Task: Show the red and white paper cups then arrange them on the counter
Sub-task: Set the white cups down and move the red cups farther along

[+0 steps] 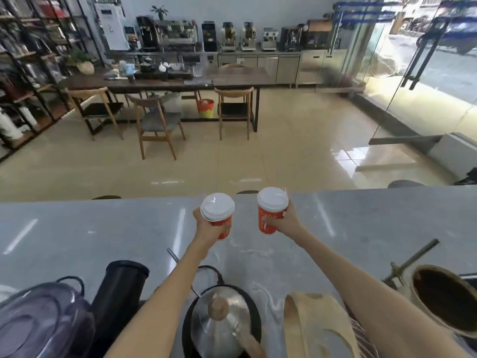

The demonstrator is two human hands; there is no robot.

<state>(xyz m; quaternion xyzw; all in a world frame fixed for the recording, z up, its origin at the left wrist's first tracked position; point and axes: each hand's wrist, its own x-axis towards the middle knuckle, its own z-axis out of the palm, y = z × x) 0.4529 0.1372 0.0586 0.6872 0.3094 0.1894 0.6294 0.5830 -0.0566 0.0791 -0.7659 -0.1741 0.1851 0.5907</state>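
Both arms reach out over the grey counter (361, 223). My left hand (206, 227) grips a red paper cup with a white lid (218, 206), held up above the counter. My right hand (290, 219) grips a second red paper cup with a white lid (272, 200), also raised, a little higher and to the right of the first. The two cups are apart, roughly a hand's width between them, both upright. Fingers cover part of each cup's red side.
Near me on the counter stand a steel kettle on a black base (219, 321), a black cylinder (118, 288), a clear purple lid (41, 321), a brown paper bag (315, 324) and a brown pot (444, 298). Beyond the counter are a tiled floor, chairs and a table.
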